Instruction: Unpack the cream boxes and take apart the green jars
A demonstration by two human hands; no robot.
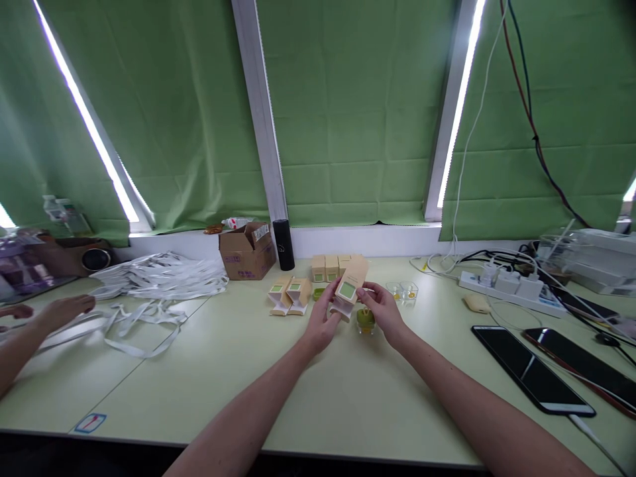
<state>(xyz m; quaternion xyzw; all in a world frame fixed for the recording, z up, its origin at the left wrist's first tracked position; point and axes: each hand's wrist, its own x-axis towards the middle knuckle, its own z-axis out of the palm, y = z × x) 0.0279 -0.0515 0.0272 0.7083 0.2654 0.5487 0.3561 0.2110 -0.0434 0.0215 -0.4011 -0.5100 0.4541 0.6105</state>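
Note:
My left hand (pixel 322 323) grips a small kraft cardboard box (pixel 350 281) with a green label or window, tilted and with its lower end open. My right hand (pixel 381 310) has its fingertips closed at the right side of the same box. Just under the right fingers is a small clear cup (pixel 366 329) with a round green object (pixel 365 318) in it. Two similar boxes (pixel 289 295) stand open-ended to the left, and a green piece (pixel 318 293) lies beside them. Several closed boxes (pixel 325 267) line up behind. Small clear cups (pixel 408 291) stand at right.
At left, a co-worker's hands (pixel 64 311) are near white straps (pixel 159 278). A brown carton (pixel 247 252) and a black cylinder (pixel 283 245) stand at the back. Power strips (pixel 511 291), cables and two phones (pixel 531 368) occupy the right side.

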